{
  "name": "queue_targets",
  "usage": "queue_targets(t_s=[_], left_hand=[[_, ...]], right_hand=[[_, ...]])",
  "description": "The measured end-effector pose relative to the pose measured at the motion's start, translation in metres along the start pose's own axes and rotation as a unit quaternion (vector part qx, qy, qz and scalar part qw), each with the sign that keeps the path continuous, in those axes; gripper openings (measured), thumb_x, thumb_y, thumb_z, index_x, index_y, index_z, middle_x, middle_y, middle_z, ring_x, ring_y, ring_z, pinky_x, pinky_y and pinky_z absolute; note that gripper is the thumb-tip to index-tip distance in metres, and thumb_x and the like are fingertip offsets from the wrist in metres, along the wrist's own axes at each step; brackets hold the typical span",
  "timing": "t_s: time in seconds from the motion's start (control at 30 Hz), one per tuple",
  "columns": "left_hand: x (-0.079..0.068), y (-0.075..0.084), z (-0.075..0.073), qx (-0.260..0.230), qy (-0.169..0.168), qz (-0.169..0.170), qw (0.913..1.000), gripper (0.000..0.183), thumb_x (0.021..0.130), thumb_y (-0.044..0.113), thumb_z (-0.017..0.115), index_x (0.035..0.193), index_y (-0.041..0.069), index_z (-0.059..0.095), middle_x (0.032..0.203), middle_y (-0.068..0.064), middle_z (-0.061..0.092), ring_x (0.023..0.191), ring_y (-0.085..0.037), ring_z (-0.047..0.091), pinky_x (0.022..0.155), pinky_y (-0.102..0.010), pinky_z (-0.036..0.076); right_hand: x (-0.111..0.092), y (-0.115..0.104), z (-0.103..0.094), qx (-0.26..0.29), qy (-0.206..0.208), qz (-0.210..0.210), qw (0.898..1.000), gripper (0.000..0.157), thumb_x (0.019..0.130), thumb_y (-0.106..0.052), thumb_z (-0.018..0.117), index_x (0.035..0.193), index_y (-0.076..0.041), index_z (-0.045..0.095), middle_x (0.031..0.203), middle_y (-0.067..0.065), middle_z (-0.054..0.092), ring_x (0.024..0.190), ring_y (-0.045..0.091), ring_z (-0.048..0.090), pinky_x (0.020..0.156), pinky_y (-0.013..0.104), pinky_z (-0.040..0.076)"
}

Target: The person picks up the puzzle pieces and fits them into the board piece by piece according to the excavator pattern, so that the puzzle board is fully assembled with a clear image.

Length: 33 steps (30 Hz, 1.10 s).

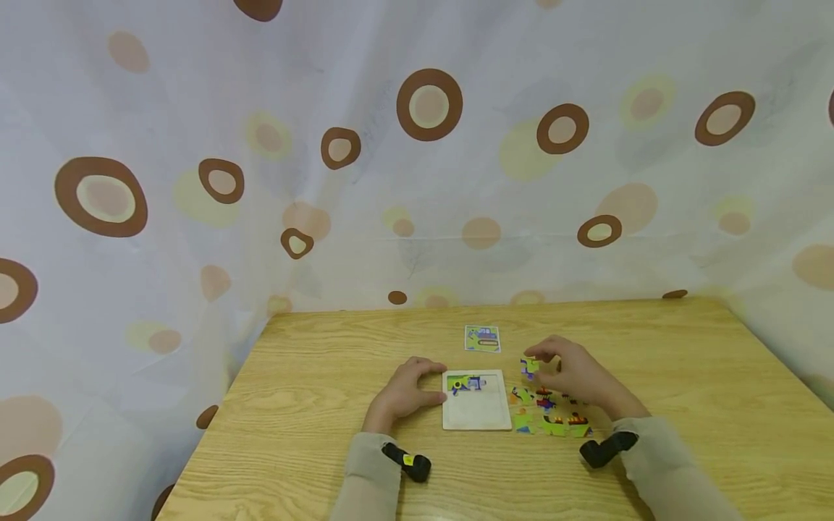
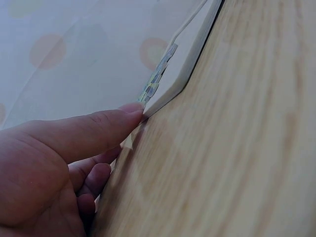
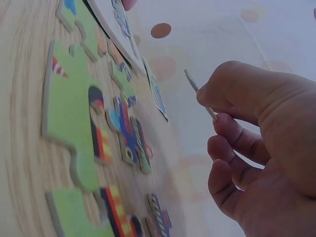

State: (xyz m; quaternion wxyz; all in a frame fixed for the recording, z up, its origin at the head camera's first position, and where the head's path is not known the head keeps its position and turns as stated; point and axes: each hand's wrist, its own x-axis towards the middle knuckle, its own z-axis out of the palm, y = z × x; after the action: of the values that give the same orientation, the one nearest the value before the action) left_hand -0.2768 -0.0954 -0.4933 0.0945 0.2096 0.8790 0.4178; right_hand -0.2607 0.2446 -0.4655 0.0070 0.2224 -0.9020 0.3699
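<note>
My right hand [image 1: 573, 369] holds a jigsaw piece [image 1: 529, 367] in blue, white and green, pinched between thumb and fingertips above the table. Edge-on, the same thin piece [image 3: 191, 79] shows in the right wrist view. On the left, my left hand [image 1: 407, 391] rests at the side of a square white puzzle tray [image 1: 477, 416], thumb and index finger touching its left edge. Joined pieces [image 1: 465, 383] with a yellow and blue picture lie in the tray's upper left; the rest of its base is bare. In the left wrist view, the thumb [image 2: 103, 128] meets the tray's corner [image 2: 168, 94].
Several loose puzzle pieces [image 1: 554, 427], mostly green with red, yellow and blue parts, lie right of the tray, below my right hand. Behind the tray is a small picture card [image 1: 482, 339]. A patterned curtain [image 1: 430, 181] borders the wooden table [image 1: 313, 376].
</note>
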Motion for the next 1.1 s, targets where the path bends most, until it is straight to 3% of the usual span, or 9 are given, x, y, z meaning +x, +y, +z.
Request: queue_targets(t_s=[0.37, 0.73, 0.9, 1.1], left_hand=[[0.001, -0.001, 0.001, 0.0, -0.001, 0.002, 1.0, 0.047, 0.087, 0.02, 0.078, 0.131, 0.013, 0.064, 0.133, -0.007, 0.052, 0.13, -0.033, 0.041, 0.109, -0.051, 0.032], [0.001, -0.001, -0.001, 0.008, 0.0, 0.002, 1.0, 0.048, 0.087, 0.021, 0.077, 0.132, 0.013, 0.063, 0.135, -0.007, 0.051, 0.13, -0.032, 0.041, 0.109, -0.051, 0.032], [0.002, -0.002, 0.0, 0.01, -0.002, 0.002, 1.0, 0.048, 0.088, 0.021, 0.077, 0.133, 0.013, 0.063, 0.135, -0.008, 0.051, 0.13, -0.032, 0.041, 0.109, -0.051, 0.032], [0.002, -0.003, 0.0, 0.011, -0.002, 0.002, 0.9999, 0.048, 0.088, 0.022, 0.077, 0.133, 0.014, 0.063, 0.135, -0.007, 0.052, 0.13, -0.032, 0.041, 0.109, -0.05, 0.033]], right_hand=[[0.014, -0.008, 0.016, 0.018, -0.032, -0.012, 0.999, 0.03, 0.089, -0.013, 0.073, 0.118, -0.011, 0.069, 0.111, 0.0, 0.058, 0.099, 0.021, 0.051, 0.077, 0.034, 0.048], [0.024, -0.017, 0.031, 0.023, -0.056, -0.038, 0.997, 0.026, 0.089, -0.009, 0.071, 0.115, -0.009, 0.07, 0.109, 0.002, 0.06, 0.095, 0.021, 0.053, 0.078, 0.037, 0.049], [0.03, -0.018, 0.038, 0.016, -0.07, -0.03, 0.997, 0.025, 0.089, -0.009, 0.07, 0.114, -0.009, 0.07, 0.109, 0.001, 0.06, 0.095, 0.022, 0.053, 0.08, 0.039, 0.049], [0.034, -0.021, 0.044, 0.03, -0.084, -0.009, 0.996, 0.025, 0.088, -0.006, 0.069, 0.113, -0.008, 0.07, 0.108, 0.002, 0.059, 0.087, 0.02, 0.052, 0.073, 0.034, 0.048]])
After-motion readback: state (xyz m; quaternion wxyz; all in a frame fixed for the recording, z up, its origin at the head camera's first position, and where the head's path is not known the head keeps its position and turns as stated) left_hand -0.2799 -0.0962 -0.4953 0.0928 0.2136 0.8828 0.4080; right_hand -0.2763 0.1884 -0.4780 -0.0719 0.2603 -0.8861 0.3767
